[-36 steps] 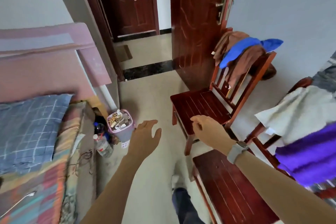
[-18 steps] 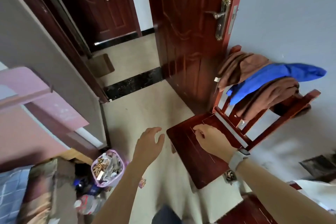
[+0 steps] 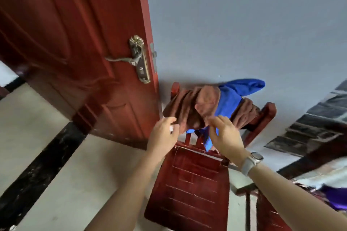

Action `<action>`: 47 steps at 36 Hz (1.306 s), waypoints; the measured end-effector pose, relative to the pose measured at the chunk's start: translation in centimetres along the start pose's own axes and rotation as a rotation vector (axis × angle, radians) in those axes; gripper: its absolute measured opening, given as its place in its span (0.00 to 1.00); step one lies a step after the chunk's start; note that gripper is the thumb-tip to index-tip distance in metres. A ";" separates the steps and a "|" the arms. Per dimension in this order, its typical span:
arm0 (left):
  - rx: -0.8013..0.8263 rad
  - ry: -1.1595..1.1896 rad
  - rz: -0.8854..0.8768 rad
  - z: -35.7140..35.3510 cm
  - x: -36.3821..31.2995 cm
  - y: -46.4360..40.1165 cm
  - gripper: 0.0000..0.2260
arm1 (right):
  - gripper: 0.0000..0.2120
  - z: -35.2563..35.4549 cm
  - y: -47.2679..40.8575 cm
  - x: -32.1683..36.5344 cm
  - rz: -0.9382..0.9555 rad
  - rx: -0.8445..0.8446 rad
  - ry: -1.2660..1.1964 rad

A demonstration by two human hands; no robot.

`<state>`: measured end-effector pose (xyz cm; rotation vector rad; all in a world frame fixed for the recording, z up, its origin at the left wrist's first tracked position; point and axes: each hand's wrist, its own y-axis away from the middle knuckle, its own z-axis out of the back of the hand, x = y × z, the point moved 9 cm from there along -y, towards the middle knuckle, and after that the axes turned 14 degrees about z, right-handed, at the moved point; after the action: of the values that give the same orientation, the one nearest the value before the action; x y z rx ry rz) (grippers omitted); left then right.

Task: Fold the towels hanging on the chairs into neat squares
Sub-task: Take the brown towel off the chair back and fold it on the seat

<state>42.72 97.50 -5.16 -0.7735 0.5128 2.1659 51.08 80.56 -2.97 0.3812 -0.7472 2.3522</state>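
A red-brown wooden door (image 3: 75, 43) stands open on the left, its brass lever handle (image 3: 131, 58) near the edge, with pale floor tiles (image 3: 37, 127) and a dark threshold strip (image 3: 37, 165) below it. The left hand (image 3: 163, 133) reaches up to the lower left edge of the brown towel (image 3: 189, 107); its fingers (image 3: 170, 121) are curled at the cloth beside a small white tag, but the blur leaves it unclear whether they grasp it. The brown towel hangs bunched over the backrest of a red wooden chair (image 3: 191, 184), against the grey wall, and a blue towel (image 3: 234, 97) is draped across it. The right hand (image 3: 224, 135), fingers released and spread, hovers just before the towels; a grey-strapped watch (image 3: 250, 161) sits on its wrist. At the far right edge a second chair (image 3: 262, 210) carries purple cloth (image 3: 336, 199).
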 end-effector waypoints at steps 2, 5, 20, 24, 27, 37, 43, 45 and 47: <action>0.009 -0.014 -0.111 -0.7 -2.8 -2.8 0.14 | 0.14 1.5 -1.5 0.0 0.033 -0.109 0.117; -0.009 -0.110 -0.226 -2.6 -6.7 -5.6 0.20 | 0.19 1.4 -2.8 -2.6 -0.111 -0.047 0.241; -0.052 0.121 -0.240 -1.9 -10.1 -10.0 0.08 | 0.30 -1.5 -1.6 -6.8 -0.294 0.332 0.212; -0.112 0.325 -0.321 3.3 -12.1 -9.5 0.07 | 0.30 -1.2 -1.6 -6.7 -0.321 0.369 0.149; -0.113 0.414 -0.418 7.2 -14.2 -8.0 0.04 | 0.29 -0.6 -2.1 -6.4 -0.353 0.418 0.092; -0.011 0.411 -0.625 12.7 -14.7 1.5 0.11 | 0.37 3.3 -6.4 2.8 0.069 0.266 -0.216; -0.203 0.269 -0.489 15.0 -10.8 3.5 0.09 | 0.06 3.7 -6.3 5.3 0.065 0.133 -0.372; -0.363 0.099 -0.364 16.2 -8.4 3.1 0.09 | 0.10 4.7 -6.2 5.9 0.053 0.023 -0.385; -0.398 0.015 -0.223 16.8 -6.0 2.4 0.14 | 0.08 5.8 -6.2 7.4 0.099 -0.046 -0.408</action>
<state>37.97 102.48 11.44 -1.0086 -0.0063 2.0751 49.96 84.62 7.43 0.8371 -1.0260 2.3703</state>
